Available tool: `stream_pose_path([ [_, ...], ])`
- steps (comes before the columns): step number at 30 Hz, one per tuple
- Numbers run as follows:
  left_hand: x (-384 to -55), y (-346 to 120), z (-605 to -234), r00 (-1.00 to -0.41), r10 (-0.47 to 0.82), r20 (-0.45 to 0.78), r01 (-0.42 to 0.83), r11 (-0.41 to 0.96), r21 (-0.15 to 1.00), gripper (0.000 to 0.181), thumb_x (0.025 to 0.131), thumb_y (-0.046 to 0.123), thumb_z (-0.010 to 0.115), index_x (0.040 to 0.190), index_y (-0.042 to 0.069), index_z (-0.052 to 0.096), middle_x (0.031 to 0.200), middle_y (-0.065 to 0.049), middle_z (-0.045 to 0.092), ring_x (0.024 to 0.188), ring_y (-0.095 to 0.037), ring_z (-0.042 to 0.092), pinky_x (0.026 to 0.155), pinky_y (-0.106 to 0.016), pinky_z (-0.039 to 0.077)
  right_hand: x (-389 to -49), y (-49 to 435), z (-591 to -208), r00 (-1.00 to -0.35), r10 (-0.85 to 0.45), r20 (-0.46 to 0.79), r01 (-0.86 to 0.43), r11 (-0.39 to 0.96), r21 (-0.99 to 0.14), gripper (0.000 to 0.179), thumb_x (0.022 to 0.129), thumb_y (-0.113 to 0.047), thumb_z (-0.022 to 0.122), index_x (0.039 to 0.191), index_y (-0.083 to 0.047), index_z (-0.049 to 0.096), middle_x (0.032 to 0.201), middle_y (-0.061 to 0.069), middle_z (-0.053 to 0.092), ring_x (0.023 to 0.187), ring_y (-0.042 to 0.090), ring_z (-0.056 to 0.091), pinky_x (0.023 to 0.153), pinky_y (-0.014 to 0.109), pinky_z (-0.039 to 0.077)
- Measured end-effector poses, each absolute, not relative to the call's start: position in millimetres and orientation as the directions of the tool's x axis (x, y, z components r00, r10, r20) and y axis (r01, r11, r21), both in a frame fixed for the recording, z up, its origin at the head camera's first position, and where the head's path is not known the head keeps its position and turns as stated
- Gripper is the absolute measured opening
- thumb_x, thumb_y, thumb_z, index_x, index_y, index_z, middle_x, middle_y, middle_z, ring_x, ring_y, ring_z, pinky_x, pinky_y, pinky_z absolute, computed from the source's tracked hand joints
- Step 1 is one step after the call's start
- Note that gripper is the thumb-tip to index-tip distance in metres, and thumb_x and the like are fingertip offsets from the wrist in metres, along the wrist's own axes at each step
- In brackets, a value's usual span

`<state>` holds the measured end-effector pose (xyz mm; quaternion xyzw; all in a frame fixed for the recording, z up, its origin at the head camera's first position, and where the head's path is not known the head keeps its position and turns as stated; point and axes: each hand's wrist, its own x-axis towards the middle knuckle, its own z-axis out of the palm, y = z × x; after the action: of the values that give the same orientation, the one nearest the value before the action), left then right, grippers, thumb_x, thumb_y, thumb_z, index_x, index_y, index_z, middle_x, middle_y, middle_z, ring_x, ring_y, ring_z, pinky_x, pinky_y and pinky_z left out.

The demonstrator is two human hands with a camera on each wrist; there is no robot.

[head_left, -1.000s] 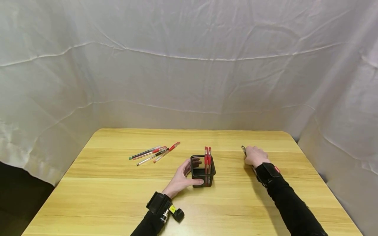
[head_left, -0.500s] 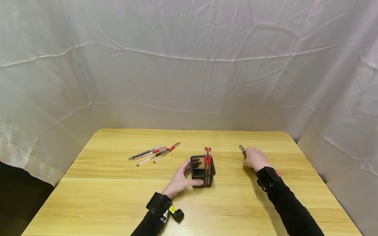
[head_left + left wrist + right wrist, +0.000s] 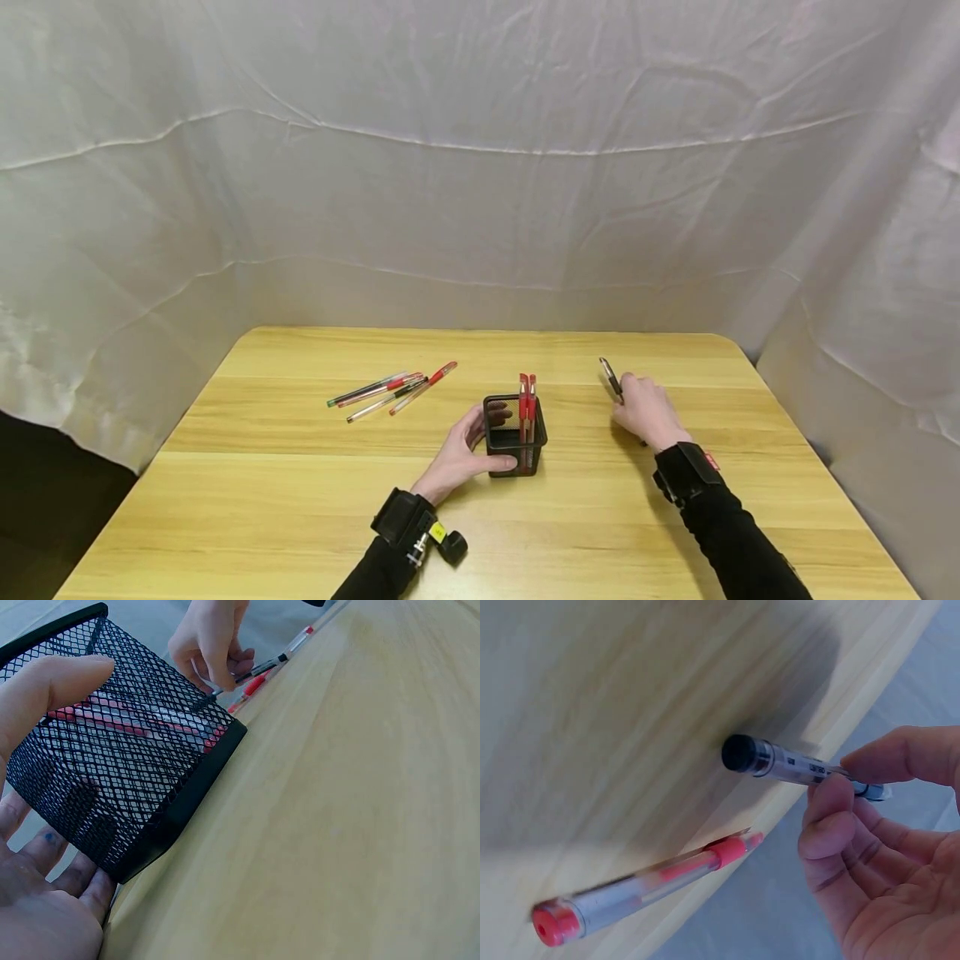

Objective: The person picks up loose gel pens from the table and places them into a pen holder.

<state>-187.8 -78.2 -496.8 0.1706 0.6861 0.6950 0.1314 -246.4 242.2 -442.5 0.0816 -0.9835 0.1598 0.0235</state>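
My left hand (image 3: 456,457) holds a square black mesh pen holder (image 3: 519,448) from its left side, thumb across the near face and fingers behind. Two red pens (image 3: 527,408) stand upright in the holder's right part; through the mesh (image 3: 127,761) their barrels show in the left wrist view. Off to the right, my right hand (image 3: 648,411) pinches a black gel pen (image 3: 787,763) between thumb and fingers, close over the table. Beneath that pen in the right wrist view, a red pen (image 3: 656,883) lies on the wood; in the head view it is hidden by the hand.
Several loose pens (image 3: 390,392) with red, black and green parts lie crossed in a pile left of the holder. The wooden table (image 3: 300,517) has rounded far corners. A pale cloth (image 3: 480,208) hangs behind it and along the sides.
My right hand has shifted slightly toward me, and the black gel pen in it has moved left and lifted at its far end. The left hand and the pen holder have stayed put.
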Motion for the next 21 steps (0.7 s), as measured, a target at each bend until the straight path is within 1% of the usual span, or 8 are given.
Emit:
stream_pose_path([
  [4, -188, -78, -497, -0.906, 0.419, 0.061, 0.054, -0.028, 0.998, 0.083, 0.081, 0.013, 0.085, 0.151, 0.011, 0.041, 0.152, -0.009, 0.052, 0.147, -0.028, 0.040, 0.128, -0.050, 0.025, -241, 238, -444, -0.980, -0.153, 0.127, -0.187, 0.925, -0.332, 0.011, 0.083, -0.004, 0.061, 0.089, 0.002, 0.055, 0.073, 0.013, 0.056, 0.063, 0.025, 0.049, 0.053, 0.030, 0.037],
  [9, -188, -79, -497, -0.903, 0.424, 0.064, 0.057, -0.029, 0.998, 0.083, 0.081, 0.014, 0.084, 0.151, 0.011, 0.040, 0.153, -0.009, 0.051, 0.148, -0.029, 0.039, 0.128, -0.051, 0.024, -233, 233, -445, -0.972, -0.157, 0.174, -0.211, 0.909, -0.359, 0.023, 0.085, -0.004, 0.061, 0.106, 0.008, 0.059, 0.077, 0.017, 0.060, 0.064, 0.024, 0.049, 0.055, 0.029, 0.036],
  [12, -187, -79, -497, -0.905, 0.421, 0.056, 0.050, -0.025, 0.998, 0.083, 0.081, 0.014, 0.085, 0.151, 0.012, 0.041, 0.153, -0.008, 0.051, 0.148, -0.028, 0.039, 0.128, -0.050, 0.023, -228, 230, -444, -0.972, -0.157, 0.175, -0.214, 0.897, -0.386, 0.028, 0.088, -0.004, 0.060, 0.113, 0.009, 0.059, 0.076, 0.014, 0.062, 0.063, 0.021, 0.049, 0.056, 0.029, 0.036],
  [13, -187, -79, -496, -0.906, 0.420, 0.053, 0.048, -0.024, 0.999, 0.083, 0.081, 0.014, 0.085, 0.151, 0.012, 0.041, 0.153, -0.008, 0.051, 0.148, -0.028, 0.039, 0.128, -0.050, 0.023, -226, 228, -444, -0.971, -0.158, 0.179, -0.218, 0.894, -0.391, 0.029, 0.089, -0.005, 0.060, 0.115, 0.009, 0.059, 0.074, 0.012, 0.062, 0.062, 0.020, 0.051, 0.057, 0.032, 0.041],
  [15, -186, -78, -495, -0.908, 0.416, 0.048, 0.041, -0.025, 0.999, 0.083, 0.080, 0.013, 0.085, 0.151, 0.012, 0.041, 0.153, -0.007, 0.051, 0.149, -0.027, 0.039, 0.128, -0.049, 0.023, -223, 226, -444, -0.967, -0.165, 0.194, -0.232, 0.885, -0.403, 0.029, 0.090, -0.004, 0.060, 0.116, 0.009, 0.058, 0.072, 0.008, 0.063, 0.060, 0.017, 0.053, 0.070, 0.042, 0.053],
  [16, -186, -78, -495, -0.908, 0.415, 0.047, 0.041, -0.024, 0.999, 0.083, 0.080, 0.013, 0.085, 0.151, 0.012, 0.042, 0.153, -0.007, 0.052, 0.149, -0.027, 0.039, 0.128, -0.049, 0.023, -221, 225, -444, -0.964, -0.166, 0.208, -0.240, 0.881, -0.407, 0.028, 0.090, -0.004, 0.061, 0.116, 0.008, 0.058, 0.072, 0.007, 0.064, 0.060, 0.016, 0.053, 0.076, 0.047, 0.055],
  [19, -186, -78, -496, -0.909, 0.414, 0.044, 0.038, -0.021, 0.999, 0.082, 0.080, 0.013, 0.085, 0.151, 0.012, 0.042, 0.152, -0.006, 0.052, 0.148, -0.027, 0.039, 0.128, -0.049, 0.023, -216, 221, -445, -0.948, -0.171, 0.270, -0.272, 0.873, -0.404, 0.026, 0.089, -0.002, 0.063, 0.113, 0.008, 0.060, 0.072, 0.006, 0.064, 0.059, 0.013, 0.054, 0.082, 0.053, 0.055],
  [21, -187, -78, -497, -0.909, 0.414, 0.044, 0.039, -0.020, 0.999, 0.083, 0.081, 0.013, 0.085, 0.151, 0.012, 0.041, 0.152, -0.006, 0.052, 0.148, -0.027, 0.039, 0.128, -0.049, 0.023, -213, 219, -445, -0.937, -0.168, 0.307, -0.289, 0.867, -0.406, 0.026, 0.088, -0.002, 0.064, 0.112, 0.007, 0.060, 0.073, 0.006, 0.065, 0.058, 0.012, 0.052, 0.069, 0.044, 0.055],
])
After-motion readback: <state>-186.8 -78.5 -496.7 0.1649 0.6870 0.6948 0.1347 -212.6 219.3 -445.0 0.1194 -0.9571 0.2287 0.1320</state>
